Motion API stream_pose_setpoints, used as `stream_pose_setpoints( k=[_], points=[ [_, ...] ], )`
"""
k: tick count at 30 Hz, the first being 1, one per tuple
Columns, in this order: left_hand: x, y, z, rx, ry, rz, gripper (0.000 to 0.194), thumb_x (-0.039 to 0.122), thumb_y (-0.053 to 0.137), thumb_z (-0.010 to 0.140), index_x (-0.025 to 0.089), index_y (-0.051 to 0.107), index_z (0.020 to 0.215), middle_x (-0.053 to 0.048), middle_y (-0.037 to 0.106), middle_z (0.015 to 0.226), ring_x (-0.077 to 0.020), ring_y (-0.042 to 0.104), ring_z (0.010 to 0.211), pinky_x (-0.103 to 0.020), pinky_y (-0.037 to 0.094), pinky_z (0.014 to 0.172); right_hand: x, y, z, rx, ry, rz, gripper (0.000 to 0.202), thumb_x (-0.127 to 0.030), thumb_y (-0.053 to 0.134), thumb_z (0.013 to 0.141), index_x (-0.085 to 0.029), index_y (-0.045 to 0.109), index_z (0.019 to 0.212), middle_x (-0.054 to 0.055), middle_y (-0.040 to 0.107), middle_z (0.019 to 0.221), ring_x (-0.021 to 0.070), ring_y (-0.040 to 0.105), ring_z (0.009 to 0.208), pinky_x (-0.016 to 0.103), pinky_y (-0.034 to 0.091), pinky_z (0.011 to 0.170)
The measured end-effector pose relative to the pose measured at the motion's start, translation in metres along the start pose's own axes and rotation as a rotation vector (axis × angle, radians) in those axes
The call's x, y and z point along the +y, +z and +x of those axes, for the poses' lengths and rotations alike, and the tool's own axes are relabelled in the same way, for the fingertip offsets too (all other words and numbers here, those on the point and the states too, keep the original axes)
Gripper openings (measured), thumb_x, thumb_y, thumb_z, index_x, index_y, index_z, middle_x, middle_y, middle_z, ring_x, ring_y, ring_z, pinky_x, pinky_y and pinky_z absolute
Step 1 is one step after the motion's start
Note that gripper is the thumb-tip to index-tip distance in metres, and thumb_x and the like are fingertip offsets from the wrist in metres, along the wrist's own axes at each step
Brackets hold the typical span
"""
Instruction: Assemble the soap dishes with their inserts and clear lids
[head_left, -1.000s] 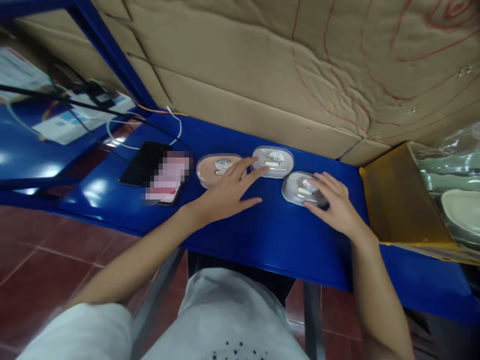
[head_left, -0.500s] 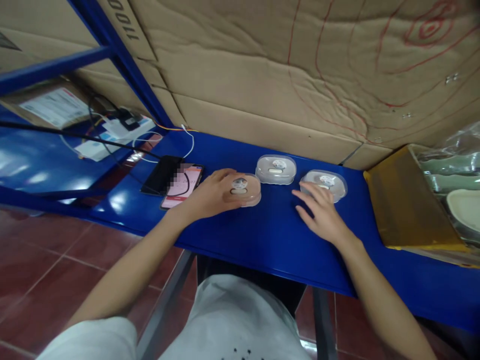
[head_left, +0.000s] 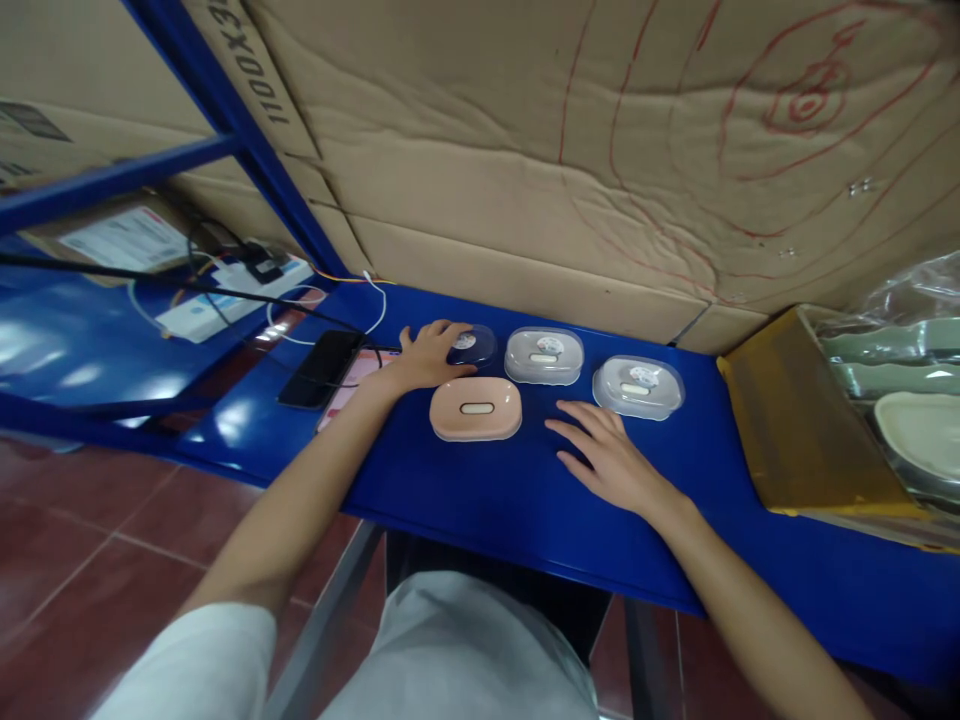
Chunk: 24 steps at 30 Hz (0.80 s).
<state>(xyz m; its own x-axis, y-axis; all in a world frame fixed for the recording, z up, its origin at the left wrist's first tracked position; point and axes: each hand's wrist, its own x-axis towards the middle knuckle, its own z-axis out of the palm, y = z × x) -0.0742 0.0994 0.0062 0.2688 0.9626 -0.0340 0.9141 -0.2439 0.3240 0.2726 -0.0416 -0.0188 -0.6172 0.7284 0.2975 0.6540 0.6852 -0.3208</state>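
A pink oval dish with a slot in its middle (head_left: 477, 409) lies uncovered on the blue tabletop (head_left: 480, 500). Just behind it, my left hand (head_left: 433, 356) has its fingers on a clear lid with a round sticker (head_left: 477, 346); the thumb is near the dish's rear edge. Two white dishes under clear stickered lids stand to the right, one in the middle (head_left: 544, 357) and one farther right (head_left: 639, 388). In front of these, my right hand (head_left: 600, 450) hovers palm down with spread fingers, holding nothing.
A dark phone or case (head_left: 321, 368) and a pink-screened phone (head_left: 360, 378) lie left of my left hand, crossed by cables. A power strip (head_left: 225, 300) is behind. At right stands a taped carton (head_left: 795, 410) with green dishes. Cardboard (head_left: 480, 230) walls the back.
The clear lid has come off the pink dish and is now behind it, under my left hand. My right hand has moved left, away from the right white dish. The view has shifted slightly.
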Motion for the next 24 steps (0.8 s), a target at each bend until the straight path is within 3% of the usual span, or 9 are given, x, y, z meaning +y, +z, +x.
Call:
stream_pose_setpoints(
  k=[3, 6, 8, 10, 12, 16, 24],
  points=[
    [-0.001, -0.003, -0.004, -0.04, 0.022, -0.009, 0.072, 0.052, 0.067, 0.097, 0.032, 0.045, 0.163, -0.018, 0.039, 0.174, -0.0439, 0.034, 0.162, -0.083, 0.02, 0.123, 0.001, -0.001, -0.001, -0.008, 0.008, -0.006, 0.043, -0.032, 0.054, 0.11, -0.031, 0.062, 0.152, 0.014, 0.058, 0.161, 0.0358, 0.056, 0.148, 0.066, 0.05, 0.118],
    [0.003, -0.008, -0.023, 0.028, 0.109, -0.032, 0.061, 0.05, 0.048, 0.108, 0.028, 0.044, 0.165, -0.016, 0.035, 0.176, -0.0372, 0.031, 0.165, -0.072, 0.024, 0.129, -0.001, 0.0, -0.001, -0.025, 0.004, -0.014, 0.041, -0.03, 0.053, 0.11, -0.03, 0.064, 0.15, 0.014, 0.059, 0.16, 0.0354, 0.057, 0.146, 0.065, 0.051, 0.117],
    [0.009, -0.007, -0.043, 0.115, 0.298, -0.08, 0.055, 0.052, 0.048, 0.109, 0.024, 0.055, 0.156, -0.015, 0.048, 0.168, -0.0324, 0.043, 0.159, -0.057, 0.036, 0.129, -0.001, 0.0, -0.001, -0.036, 0.007, -0.018, 0.04, -0.029, 0.053, 0.111, -0.028, 0.065, 0.149, 0.015, 0.059, 0.16, 0.0352, 0.057, 0.146, 0.064, 0.051, 0.117],
    [0.014, -0.001, -0.064, 0.069, 0.413, -0.083, 0.05, 0.058, 0.056, 0.106, 0.026, 0.065, 0.144, -0.012, 0.059, 0.158, -0.0336, 0.052, 0.152, -0.054, 0.042, 0.126, 0.0, 0.0, -0.001, -0.043, 0.007, -0.022, 0.04, -0.029, 0.053, 0.111, -0.026, 0.065, 0.148, 0.016, 0.058, 0.161, 0.0355, 0.055, 0.148, 0.063, 0.051, 0.117],
    [0.019, 0.006, -0.081, 0.053, 0.411, -0.047, 0.048, 0.061, 0.067, 0.101, 0.028, 0.072, 0.135, -0.013, 0.057, 0.161, -0.0378, 0.051, 0.152, -0.057, 0.041, 0.126, 0.002, 0.0, -0.002, -0.048, 0.004, -0.021, 0.04, -0.031, 0.053, 0.111, -0.025, 0.065, 0.149, 0.016, 0.057, 0.162, 0.0358, 0.054, 0.149, 0.064, 0.05, 0.118],
    [0.025, 0.016, -0.1, 0.004, 0.372, -0.037, 0.05, 0.053, 0.079, 0.096, 0.03, 0.072, 0.14, -0.014, 0.049, 0.168, -0.038, 0.046, 0.157, -0.057, 0.042, 0.124, 0.006, 0.002, -0.003, -0.049, 0.009, -0.01, 0.039, -0.032, 0.053, 0.111, -0.027, 0.065, 0.148, 0.015, 0.057, 0.163, 0.036, 0.055, 0.149, 0.065, 0.05, 0.118],
    [0.039, 0.008, -0.116, -0.063, 0.383, -0.108, 0.04, 0.059, 0.066, 0.105, 0.037, 0.074, 0.137, -0.007, 0.062, 0.157, -0.0339, 0.048, 0.156, -0.057, 0.043, 0.12, 0.009, 0.003, -0.003, -0.058, 0.034, -0.025, 0.035, -0.035, 0.056, 0.111, -0.027, 0.068, 0.143, 0.014, 0.056, 0.163, 0.0355, 0.055, 0.15, 0.063, 0.05, 0.121]
  ],
)
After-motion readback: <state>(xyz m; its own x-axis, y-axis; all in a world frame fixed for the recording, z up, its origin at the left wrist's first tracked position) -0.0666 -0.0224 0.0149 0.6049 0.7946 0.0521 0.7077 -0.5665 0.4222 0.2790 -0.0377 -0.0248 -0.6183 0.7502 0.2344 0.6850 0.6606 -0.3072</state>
